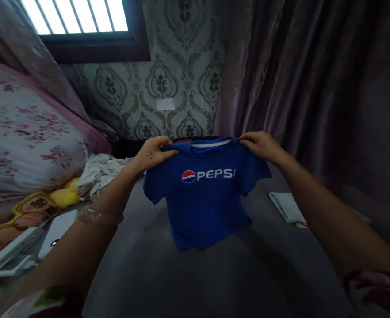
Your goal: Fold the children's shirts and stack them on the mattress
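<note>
Holding a blue shirt [204,203], left hand [152,153] and right hand [261,144] clamp fingers [170,153] on its shoulders.

Translucent bangle [100,216] on left arm [78,256]; small dark dots [151,155] on left hand [155,152]; sleeves [377,289] patterned red, white, green.

Beyond the fingers [163,141] stands a wall [133,95] with patterned wallpaper [185,73]. Up and left of them, a barred window [78,17] glows brightly within its dark frame [98,49]. A purplish curtain [261,75] hangs to their right, flowered cloth [32,128] to their left; a dim grey surface [195,285] lies below.
</note>
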Motion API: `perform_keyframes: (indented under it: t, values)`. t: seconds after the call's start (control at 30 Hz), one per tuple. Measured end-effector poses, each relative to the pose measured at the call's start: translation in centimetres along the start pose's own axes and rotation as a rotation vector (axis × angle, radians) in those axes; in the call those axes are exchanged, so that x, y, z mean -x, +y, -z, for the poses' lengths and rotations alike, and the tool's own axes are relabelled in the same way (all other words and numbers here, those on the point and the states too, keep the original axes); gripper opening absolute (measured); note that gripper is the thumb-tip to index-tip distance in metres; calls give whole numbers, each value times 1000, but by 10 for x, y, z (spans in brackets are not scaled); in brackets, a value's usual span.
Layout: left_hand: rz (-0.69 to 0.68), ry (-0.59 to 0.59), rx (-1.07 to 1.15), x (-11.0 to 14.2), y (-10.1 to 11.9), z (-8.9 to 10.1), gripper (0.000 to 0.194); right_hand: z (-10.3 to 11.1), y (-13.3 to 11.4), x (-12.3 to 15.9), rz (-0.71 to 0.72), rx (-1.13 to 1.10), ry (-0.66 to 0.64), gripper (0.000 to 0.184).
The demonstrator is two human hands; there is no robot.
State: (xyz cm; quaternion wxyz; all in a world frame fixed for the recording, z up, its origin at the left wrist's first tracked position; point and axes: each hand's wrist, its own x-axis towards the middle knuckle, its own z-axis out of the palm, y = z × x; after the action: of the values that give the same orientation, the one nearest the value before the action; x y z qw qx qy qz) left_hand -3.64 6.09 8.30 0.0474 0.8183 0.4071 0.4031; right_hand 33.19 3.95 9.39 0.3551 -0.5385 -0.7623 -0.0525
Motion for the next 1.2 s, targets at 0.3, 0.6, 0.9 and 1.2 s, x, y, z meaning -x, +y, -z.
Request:
perform_keyframes:
  t: [0.3,0.6,0.9,1.2]
  values:
    - [-129,322,-341,3,7,7,33,11,-23,7,47,10,198,27]
    - [-109,417,-307,-25,8,15,27,12,-37,-9,69,129,350,29]
    - [8,182,-383,-34,-21,-1,24,-5,-22,-24,30,134,181,23]
    - [321,117,-205,-32,-28,-21,27,-30,-28,-26,-241,-29,46,10]
